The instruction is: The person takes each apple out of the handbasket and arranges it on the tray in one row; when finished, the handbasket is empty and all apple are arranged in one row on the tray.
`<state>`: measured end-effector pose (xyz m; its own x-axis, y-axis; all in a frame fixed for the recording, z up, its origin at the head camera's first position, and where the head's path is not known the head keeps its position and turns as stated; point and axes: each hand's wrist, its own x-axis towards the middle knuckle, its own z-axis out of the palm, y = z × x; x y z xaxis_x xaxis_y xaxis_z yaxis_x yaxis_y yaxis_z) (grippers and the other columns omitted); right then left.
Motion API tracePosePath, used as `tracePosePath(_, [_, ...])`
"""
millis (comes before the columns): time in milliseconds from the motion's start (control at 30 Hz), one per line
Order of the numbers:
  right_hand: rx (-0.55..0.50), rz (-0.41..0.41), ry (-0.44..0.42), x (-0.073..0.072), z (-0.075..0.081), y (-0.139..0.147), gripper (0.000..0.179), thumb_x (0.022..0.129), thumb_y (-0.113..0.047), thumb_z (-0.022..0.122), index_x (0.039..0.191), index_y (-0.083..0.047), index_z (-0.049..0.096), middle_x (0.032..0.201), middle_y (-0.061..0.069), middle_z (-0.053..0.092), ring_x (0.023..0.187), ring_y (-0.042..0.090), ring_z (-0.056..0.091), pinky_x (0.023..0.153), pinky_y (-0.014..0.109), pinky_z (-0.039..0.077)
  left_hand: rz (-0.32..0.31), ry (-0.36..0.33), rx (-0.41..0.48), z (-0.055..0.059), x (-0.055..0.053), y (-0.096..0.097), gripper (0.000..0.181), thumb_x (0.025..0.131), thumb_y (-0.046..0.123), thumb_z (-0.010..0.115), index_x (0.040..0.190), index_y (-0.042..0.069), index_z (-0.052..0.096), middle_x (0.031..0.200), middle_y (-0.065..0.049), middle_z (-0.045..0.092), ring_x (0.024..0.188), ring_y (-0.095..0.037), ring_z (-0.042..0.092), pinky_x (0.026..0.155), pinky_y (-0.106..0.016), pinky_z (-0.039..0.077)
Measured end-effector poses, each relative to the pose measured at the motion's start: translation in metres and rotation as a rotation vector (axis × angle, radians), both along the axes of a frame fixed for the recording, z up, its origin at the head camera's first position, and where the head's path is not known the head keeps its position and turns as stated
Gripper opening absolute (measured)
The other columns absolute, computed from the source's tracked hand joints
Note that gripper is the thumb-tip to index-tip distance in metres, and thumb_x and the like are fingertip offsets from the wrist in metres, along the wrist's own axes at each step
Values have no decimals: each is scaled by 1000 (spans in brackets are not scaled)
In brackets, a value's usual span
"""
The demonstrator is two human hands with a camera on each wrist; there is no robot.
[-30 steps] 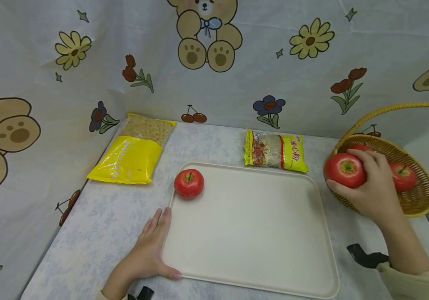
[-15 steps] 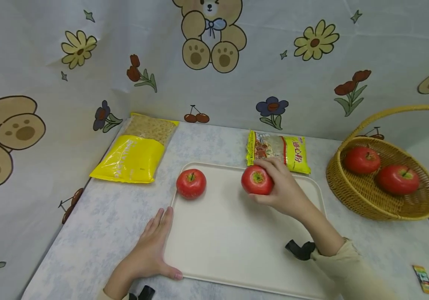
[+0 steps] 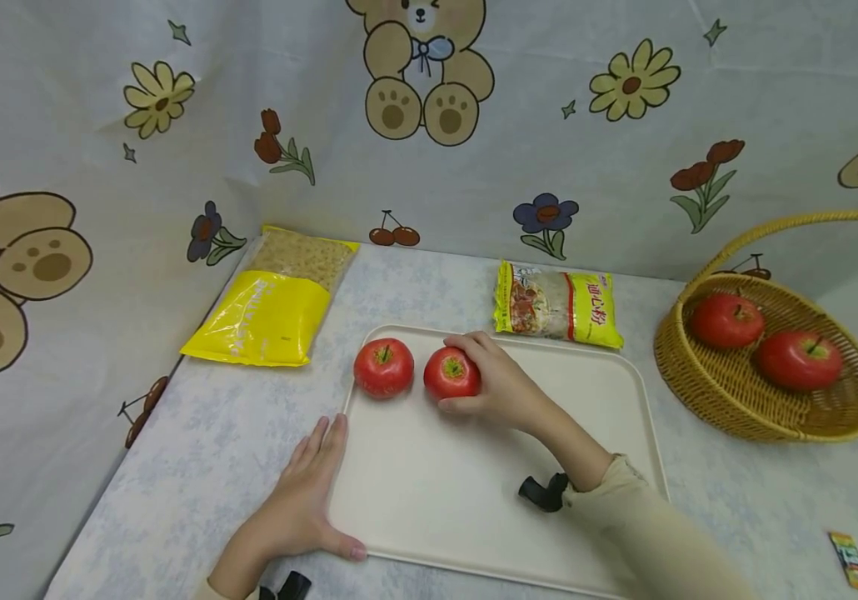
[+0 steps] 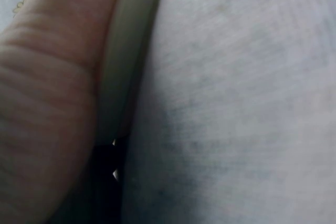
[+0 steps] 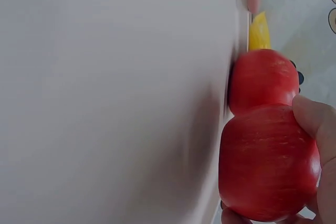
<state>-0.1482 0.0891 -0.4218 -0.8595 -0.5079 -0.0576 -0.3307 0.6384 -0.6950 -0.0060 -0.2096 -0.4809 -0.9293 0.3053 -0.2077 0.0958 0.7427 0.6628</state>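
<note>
My right hand [image 3: 500, 383] grips a red apple [image 3: 450, 373] over the far left part of a white tray [image 3: 474, 500]. Just left of it, a second apple [image 3: 384, 367] sits in the tray's far left corner. The right wrist view shows the held apple [image 5: 269, 163] in front of the other apple [image 5: 264, 81], with my thumb [image 5: 315, 116] on its side. My left hand [image 3: 297, 496] lies spread along the tray's left edge, fingers straight and thumb at the near corner. In the left wrist view, part of this hand [image 4: 52, 77] shows against the tray's side [image 4: 126, 61].
A wicker basket [image 3: 714, 387] at the right holds two apples [image 3: 796, 360]. Behind the tray lies a yellow and clear food packet [image 3: 556, 304]. At the back left is a yellow pasta bag [image 3: 264, 317]. A small colourful sachet [image 3: 851, 561] lies at the near right.
My right hand has lifted an apple out of the basket and carried it left across the tray, beside the other apple. My left hand has stayed at the tray's edge.
</note>
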Motion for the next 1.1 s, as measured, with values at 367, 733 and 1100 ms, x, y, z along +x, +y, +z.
tracePosePath(367, [15, 9, -63, 3, -7, -15, 82, 77, -37, 85, 146, -19, 43, 142, 2, 44, 124, 23, 54, 96, 47, 54, 1, 18, 5, 0, 0, 0, 165, 37, 81, 82, 160, 12, -3, 168, -11, 1, 155, -32, -7, 123, -40, -13])
tracePosePath(733, [6, -13, -95, -2, -12, -14, 85, 80, -37, 82, 150, -20, 36, 147, 3, 40, 130, 26, 51, 101, 49, 51, 3, 6, 4, 0, 0, 1, 166, 36, 80, 83, 160, 14, -4, 168, -10, 0, 156, -31, -8, 120, -28, -18])
tracePosePath(1100, [-5, 19, -80, 4, -10, -12, 90, 77, -34, 86, 151, -21, 36, 148, -1, 40, 132, 22, 48, 102, 50, 50, 5, -22, 1, 2, -1, 1, 165, 37, 80, 84, 160, 16, -6, 168, -9, -1, 155, -30, -9, 122, -36, -15])
